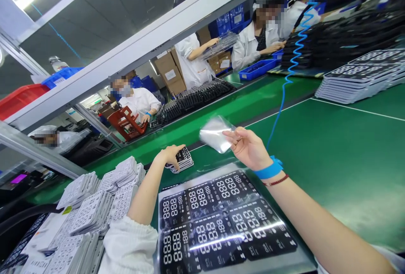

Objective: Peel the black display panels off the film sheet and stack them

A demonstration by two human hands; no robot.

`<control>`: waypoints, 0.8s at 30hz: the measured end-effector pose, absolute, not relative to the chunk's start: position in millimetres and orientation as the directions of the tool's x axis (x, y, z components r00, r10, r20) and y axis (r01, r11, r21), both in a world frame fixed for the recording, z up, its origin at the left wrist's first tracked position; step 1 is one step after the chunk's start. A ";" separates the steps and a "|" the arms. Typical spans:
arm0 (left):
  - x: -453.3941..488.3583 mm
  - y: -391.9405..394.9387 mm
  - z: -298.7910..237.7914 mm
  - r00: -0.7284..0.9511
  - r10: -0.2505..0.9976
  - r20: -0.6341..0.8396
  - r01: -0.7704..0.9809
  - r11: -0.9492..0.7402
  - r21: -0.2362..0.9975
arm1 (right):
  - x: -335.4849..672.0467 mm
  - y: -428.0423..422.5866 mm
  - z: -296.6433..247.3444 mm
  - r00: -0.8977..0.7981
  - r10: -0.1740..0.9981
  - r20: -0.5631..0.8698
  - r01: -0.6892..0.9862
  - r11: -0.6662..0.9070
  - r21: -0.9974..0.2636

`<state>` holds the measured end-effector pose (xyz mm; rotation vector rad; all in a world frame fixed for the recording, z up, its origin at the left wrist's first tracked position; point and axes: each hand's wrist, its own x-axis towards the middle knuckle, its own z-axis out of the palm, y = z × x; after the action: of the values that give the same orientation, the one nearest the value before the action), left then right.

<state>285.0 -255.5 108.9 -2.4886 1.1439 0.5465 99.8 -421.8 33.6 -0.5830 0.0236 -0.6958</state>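
My right hand (248, 146) is raised over the green bench and pinches a clear plastic film (215, 133) between thumb and fingers. A blue wrist strap (268, 169) with a coiled blue cord (292, 59) sits on that wrist. My left hand (171, 154) reaches forward and closes on a small stack of black display panels (182, 160) lying on the bench. In front of me lies a tray (221, 219) of several black panels printed with white digit segments.
Stacks of white segment frames (95, 206) crowd the left. A tall stack of panel trays (363, 78) stands at the right. Across the green conveyor (221, 105), several people in white coats work beside blue bins (257, 69) and black parts. A metal rail (142, 50) crosses overhead.
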 end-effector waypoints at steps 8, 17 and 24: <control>293.0 -255.8 97.7 0.553 -0.722 -0.415 -0.811 -0.582 -0.068 | 98.9 -421.2 32.6 0.787 -0.610 0.093 0.558 0.640 -0.528; 291.2 -244.8 84.3 0.527 -0.753 -0.395 -0.821 -0.571 -0.008 | 107.4 -426.4 18.6 0.722 -0.690 0.047 0.578 0.565 -0.589; 196.7 -187.4 81.3 0.465 -0.883 -0.060 -0.869 -0.469 0.158 | 120.7 -433.9 -8.3 0.496 -0.852 0.165 0.518 0.138 -0.844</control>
<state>196.7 -187.4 81.3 -2.7775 1.6670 0.2170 120.7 -433.9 -8.3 -1.0128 0.3995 -1.0293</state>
